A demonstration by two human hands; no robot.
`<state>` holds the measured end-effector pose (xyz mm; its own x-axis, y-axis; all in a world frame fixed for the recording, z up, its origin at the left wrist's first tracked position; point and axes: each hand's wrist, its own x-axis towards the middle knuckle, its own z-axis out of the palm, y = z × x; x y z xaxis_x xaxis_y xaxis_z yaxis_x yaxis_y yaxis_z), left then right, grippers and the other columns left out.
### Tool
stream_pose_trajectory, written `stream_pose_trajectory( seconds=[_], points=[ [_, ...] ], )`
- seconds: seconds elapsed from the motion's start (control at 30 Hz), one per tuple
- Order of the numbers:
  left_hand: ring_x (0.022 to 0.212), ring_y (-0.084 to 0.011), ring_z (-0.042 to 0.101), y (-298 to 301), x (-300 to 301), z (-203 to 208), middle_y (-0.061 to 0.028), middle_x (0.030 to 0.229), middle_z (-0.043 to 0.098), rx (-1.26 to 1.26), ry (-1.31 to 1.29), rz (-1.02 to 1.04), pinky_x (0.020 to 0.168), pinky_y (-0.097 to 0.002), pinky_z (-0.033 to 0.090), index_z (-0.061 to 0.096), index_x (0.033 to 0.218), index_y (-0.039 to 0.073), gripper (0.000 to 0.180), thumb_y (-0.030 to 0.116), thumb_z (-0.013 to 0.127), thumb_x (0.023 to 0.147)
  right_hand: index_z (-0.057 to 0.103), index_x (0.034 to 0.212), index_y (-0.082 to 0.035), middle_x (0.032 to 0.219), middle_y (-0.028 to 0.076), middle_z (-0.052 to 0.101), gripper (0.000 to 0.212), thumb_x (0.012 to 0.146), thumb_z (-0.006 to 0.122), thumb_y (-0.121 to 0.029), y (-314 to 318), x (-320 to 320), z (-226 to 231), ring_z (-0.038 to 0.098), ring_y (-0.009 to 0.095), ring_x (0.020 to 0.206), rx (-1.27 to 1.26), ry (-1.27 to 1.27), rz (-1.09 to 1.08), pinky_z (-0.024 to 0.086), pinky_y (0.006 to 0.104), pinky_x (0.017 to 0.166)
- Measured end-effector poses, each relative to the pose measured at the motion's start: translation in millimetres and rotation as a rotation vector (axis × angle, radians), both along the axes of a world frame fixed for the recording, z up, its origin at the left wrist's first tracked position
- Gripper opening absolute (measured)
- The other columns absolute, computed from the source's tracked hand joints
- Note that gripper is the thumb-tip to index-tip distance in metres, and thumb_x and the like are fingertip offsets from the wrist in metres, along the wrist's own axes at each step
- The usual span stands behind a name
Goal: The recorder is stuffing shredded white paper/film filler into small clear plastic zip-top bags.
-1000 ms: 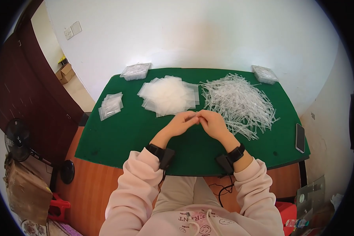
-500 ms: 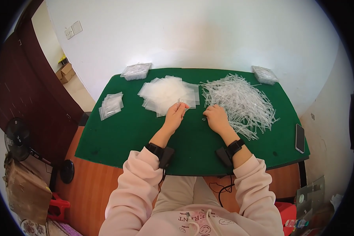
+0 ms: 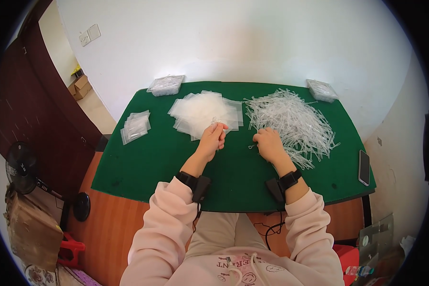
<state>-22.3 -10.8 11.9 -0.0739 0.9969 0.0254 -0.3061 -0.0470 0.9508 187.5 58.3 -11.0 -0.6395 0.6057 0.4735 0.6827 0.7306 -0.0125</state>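
My left hand [image 3: 212,141] is closed, with the looped ends of clear plastic sticks [image 3: 214,119] poking up from its fingertips. It sits at the near edge of a heap of clear flat plastic bags [image 3: 186,114]. My right hand [image 3: 270,144] is closed at the left side of a large pile of thin clear plastic sticks with looped ends [image 3: 295,119]. A small loop [image 3: 251,147] sticks out on the left of its fingertips; the rest of that stick is hidden by the fingers.
A green-covered table [image 3: 152,171] carries it all. Several filled bags [image 3: 136,127] lie at its left. Clear packs stand at the back left [image 3: 166,85] and back right [image 3: 322,90] corners. A phone [image 3: 363,168] lies by the right edge. A fan [image 3: 21,167] stands left.
My right hand has shifted slightly right, and the loop beside its fingertips shows more. More looped ends show above my left fingertips, and that hand has turned slightly.
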Motion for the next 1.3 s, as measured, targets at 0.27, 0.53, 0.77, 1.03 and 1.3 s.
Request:
stream_pose_trajectory(
  seconds=[0.27,0.53,0.77,1.03,1.3],
  points=[
    [0.047,-0.0031,0.028,1,-7,0,0.0059,0.059,0.034,-0.095,0.047,-0.049,0.042,-0.0185,0.023,0.051,0.088,0.007,0.02,0.027,0.047,0.09,0.055,0.072,-0.012,0.074,0.005,0.053,0.006,0.07,0.057,-0.006,-8,-2,11,0.05,0.024,0.081,0.023,-0.005,0.018,0.038,0.0365,0.072],
    [0.05,-0.0019,0.033,-5,10,-3,0.0079,0.06,0.045,0.092,0.523,-0.115,0.044,-0.0176,0.026,0.06,0.086,0.007,0.021,0.026,0.052,0.088,0.051,0.08,-0.007,0.074,0.009,0.052,0.003,0.077,0.05,-0.006,-39,-24,31,0.054,0.029,0.071,-0.195,0.308,0.396,0.043,0.0378,0.064],
    [0.054,-0.0014,0.038,-7,8,1,0.0046,0.07,0.057,0.099,0.484,-0.258,0.047,-0.0168,0.029,0.064,0.09,0.006,0.019,0.022,0.056,0.085,0.052,0.078,-0.005,0.073,0.009,0.053,0.001,0.078,0.054,-0.006,-40,-22,35,0.055,0.03,0.069,-0.224,0.401,0.41,0.044,0.0368,0.059],
    [0.063,-0.0046,0.047,-6,4,2,-0.0007,0.076,0.062,0.139,0.481,-0.09,0.057,-0.0198,0.036,0.064,0.091,0.002,0.019,0.018,0.059,0.083,0.057,0.076,-0.002,0.067,0.008,0.051,0.008,0.074,0.062,-0.008,-27,-13,33,0.051,0.022,0.06,-0.384,0.483,0.235,0.041,0.031,0.055],
    [0.059,-0.0034,0.045,-5,3,2,0.0002,0.071,0.059,0.106,0.318,0.032,0.052,-0.0183,0.034,0.064,0.091,0.002,0.02,0.019,0.06,0.083,0.058,0.079,-0.002,0.067,0.008,0.054,0.008,0.073,0.062,-0.007,-31,-17,30,0.052,0.02,0.06,-0.574,0.556,0.25,0.042,0.0293,0.056]
  ],
)
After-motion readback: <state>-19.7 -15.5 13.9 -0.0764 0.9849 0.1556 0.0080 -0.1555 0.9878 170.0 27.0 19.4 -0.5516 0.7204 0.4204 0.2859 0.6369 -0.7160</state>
